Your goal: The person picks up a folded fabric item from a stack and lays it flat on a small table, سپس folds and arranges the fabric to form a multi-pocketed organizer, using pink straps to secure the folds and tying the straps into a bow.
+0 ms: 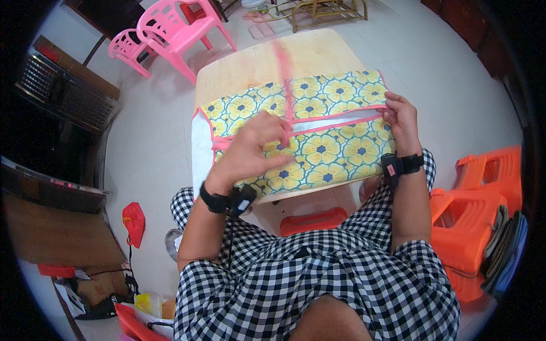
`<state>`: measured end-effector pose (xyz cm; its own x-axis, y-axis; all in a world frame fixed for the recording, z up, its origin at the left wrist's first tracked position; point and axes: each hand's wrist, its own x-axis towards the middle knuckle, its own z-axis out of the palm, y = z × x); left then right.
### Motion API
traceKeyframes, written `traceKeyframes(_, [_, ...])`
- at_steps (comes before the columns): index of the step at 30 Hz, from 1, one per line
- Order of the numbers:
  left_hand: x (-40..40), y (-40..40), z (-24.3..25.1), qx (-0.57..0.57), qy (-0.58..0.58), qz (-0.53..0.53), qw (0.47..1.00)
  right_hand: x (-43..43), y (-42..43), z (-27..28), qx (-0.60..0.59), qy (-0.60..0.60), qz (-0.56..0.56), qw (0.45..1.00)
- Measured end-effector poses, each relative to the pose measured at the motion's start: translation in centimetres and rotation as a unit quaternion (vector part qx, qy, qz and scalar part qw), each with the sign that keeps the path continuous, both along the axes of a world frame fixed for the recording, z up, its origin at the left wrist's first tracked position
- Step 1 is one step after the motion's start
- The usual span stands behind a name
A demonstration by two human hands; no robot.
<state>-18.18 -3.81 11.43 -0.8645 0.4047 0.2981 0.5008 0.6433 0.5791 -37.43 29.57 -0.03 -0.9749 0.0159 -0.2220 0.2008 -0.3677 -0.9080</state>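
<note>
A folded floral cloth point(322, 149) lies across the table in front of me, yellow flowers with blue centres and pink edging. A long gap between its two folded panels shows a white inside. My right hand point(401, 119) pinches the cloth at its right end, thumb and fingers around the pink edge. Blurred by motion, my left hand point(260, 145) is over the left half of the cloth, thumb spread from the curled fingers. A blurred pink strap point(283, 64) runs from near those fingertips towards the table's far side; whether they grip it is unclear.
The small wooden table point(239, 70) has rounded corners. Pink plastic chairs point(170, 30) stand beyond its left side, a bamboo rack point(328, 10) beyond its far end. Orange stools point(465, 209) are at my right. A red stool point(313, 221) shows under the table's near edge.
</note>
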Motion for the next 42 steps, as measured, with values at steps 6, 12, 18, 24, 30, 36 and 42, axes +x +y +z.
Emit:
traceKeyframes(6, [-1.4, -0.9, -5.5, 0.158, -0.144, 0.166, 0.963, -0.3, 0.3, -0.7, 0.02, 0.012, 0.037, 0.999])
traceKeyframes(12, [-5.8, -8.3, -6.9, 0.177, -0.152, 0.337, 0.912, 0.8, 0.5, 1.5, 0.092, -0.004, 0.022, 0.995])
traceKeyframes(18, [-9.3, -18.7, -11.8, 0.039, -0.03, 0.414, 0.909, 2.7, 3.3, 3.5, 0.231, 0.014, 0.092, 0.969])
traceKeyframes(24, [-9.3, -16.0, -13.6, -0.068, 0.005, 0.426, 0.902, -2.9, 6.8, 2.4, 0.312, 0.012, 0.132, 0.941])
traceKeyframes(30, [-7.7, -14.8, -11.2, -0.026, -0.023, 0.434, 0.9, -10.9, 5.1, 0.2, 0.347, 0.03, 0.156, 0.924])
traceKeyframes(36, [-7.0, -13.5, -9.8, 0.033, -0.048, 0.448, 0.892, -13.6, 2.4, -0.2, 0.304, 0.073, 0.226, 0.923])
traceKeyframes(42, [-7.0, -12.5, -8.6, 0.062, -0.083, 0.484, 0.869, -15.6, 2.8, -2.7, 0.221, 0.016, 0.187, 0.957])
